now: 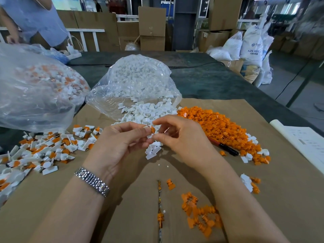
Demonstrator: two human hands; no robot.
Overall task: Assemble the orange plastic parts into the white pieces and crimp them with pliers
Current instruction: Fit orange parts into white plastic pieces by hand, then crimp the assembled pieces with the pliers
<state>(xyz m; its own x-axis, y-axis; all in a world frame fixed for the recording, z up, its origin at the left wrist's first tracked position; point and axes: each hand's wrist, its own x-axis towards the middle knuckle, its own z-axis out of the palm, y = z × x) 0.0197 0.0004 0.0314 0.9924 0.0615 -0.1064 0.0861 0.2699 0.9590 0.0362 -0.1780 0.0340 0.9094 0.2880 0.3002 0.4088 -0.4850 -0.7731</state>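
- I see my left hand and right hand meeting over the middle of the bench, above a sheet of brown cardboard.
- My left grip pinches a small white piece between thumb and fingertips; the hand is curled around it.
- My right grip pinches an orange part between thumb and forefinger, pressed against that white piece. How far the orange part sits inside it is too small to tell.
- A metal watch band circles my left wrist.
- Just beyond my hands lies a loose pile of white pieces, spilling from an open clear plastic bag.
- To the right of that pile spreads a wide heap of orange parts, touching the white pile at its left edge.
- A tool with red and black handles lies at the near edge of the orange heap, partly behind my right hand; I take it for the pliers, though its head is hidden.
- To my left is a scatter of joined white-and-orange pieces, and behind it a second clear bag holding more of the same.
- Near my right forearm lies a small cluster of orange parts on the cardboard.
- At far left, another person in a light blue shirt stands at the bench.
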